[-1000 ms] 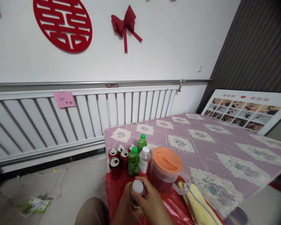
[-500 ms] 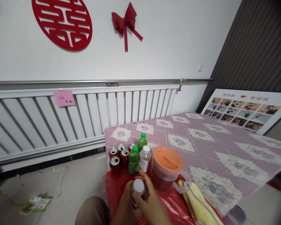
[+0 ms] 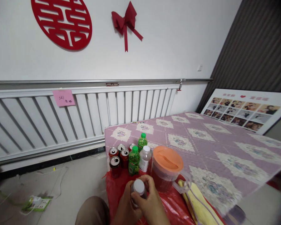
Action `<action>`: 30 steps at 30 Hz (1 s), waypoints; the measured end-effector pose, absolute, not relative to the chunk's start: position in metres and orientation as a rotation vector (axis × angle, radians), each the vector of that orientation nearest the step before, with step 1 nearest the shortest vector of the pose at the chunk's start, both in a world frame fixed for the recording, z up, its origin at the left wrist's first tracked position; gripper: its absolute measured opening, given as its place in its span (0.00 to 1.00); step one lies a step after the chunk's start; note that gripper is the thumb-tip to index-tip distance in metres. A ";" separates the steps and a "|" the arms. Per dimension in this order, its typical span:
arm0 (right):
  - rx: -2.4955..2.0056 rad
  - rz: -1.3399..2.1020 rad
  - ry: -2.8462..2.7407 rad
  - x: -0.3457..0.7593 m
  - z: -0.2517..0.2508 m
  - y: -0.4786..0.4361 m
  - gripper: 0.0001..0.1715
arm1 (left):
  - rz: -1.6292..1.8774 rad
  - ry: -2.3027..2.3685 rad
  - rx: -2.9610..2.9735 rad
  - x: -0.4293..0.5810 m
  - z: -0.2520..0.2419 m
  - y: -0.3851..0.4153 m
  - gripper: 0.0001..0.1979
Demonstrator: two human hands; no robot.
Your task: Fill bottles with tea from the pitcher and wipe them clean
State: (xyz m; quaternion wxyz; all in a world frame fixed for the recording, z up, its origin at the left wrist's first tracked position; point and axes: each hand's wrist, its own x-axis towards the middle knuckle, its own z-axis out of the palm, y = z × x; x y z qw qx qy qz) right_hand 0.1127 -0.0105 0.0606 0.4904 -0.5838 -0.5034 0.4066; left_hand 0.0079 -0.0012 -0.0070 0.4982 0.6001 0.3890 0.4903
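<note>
A clear plastic bottle with a white cap [image 3: 139, 186] stands between my two hands, low in the middle of the view. My left hand [image 3: 128, 203] is wrapped round its left side. My right hand [image 3: 151, 197] closes round the other side, with its fingers curled by the cap and its thumb across the front. Just beyond them are a green-capped bottle [image 3: 134, 161] and another white-capped clear bottle [image 3: 145, 158]. To the right stands a clear pitcher [image 3: 162, 179] with an orange lid [image 3: 168, 158]. The held bottle's lower part is hidden by my hands.
Several red drink cans [image 3: 115, 167] stand at the left edge of the red plastic sheet [image 3: 175, 203]. A second green bottle [image 3: 142, 141] is behind. A yellow cloth [image 3: 203, 203] lies right of the pitcher. A purple bedspread [image 3: 201, 134] stretches toward the radiator [image 3: 89, 115].
The fingers of my right hand have drawn in and curled closer to the bottle's cap. The bottle and my left hand have hardly moved.
</note>
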 end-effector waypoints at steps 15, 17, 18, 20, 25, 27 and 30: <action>-1.384 0.981 -1.201 0.113 0.063 -0.010 0.19 | 1.189 0.941 1.438 0.007 -0.016 0.000 0.31; -1.369 1.010 -1.166 0.114 0.065 -0.012 0.30 | 1.186 0.927 1.430 0.008 -0.014 -0.001 0.31; -1.355 1.041 -1.165 0.116 0.067 -0.014 0.35 | 1.182 0.922 1.424 0.008 -0.013 -0.001 0.32; -1.327 1.110 -1.214 0.121 0.070 -0.016 0.36 | 1.173 0.918 1.411 0.008 -0.010 -0.002 0.33; -1.317 1.144 -1.319 0.128 0.066 -0.014 0.25 | 1.131 0.959 1.386 0.007 -0.005 -0.003 0.33; -1.323 1.102 -1.315 0.125 0.061 -0.011 0.22 | 1.122 0.960 1.399 0.006 -0.003 -0.003 0.33; -1.337 1.052 -1.303 0.119 0.057 -0.009 0.19 | 1.129 0.958 1.408 0.006 -0.004 -0.003 0.33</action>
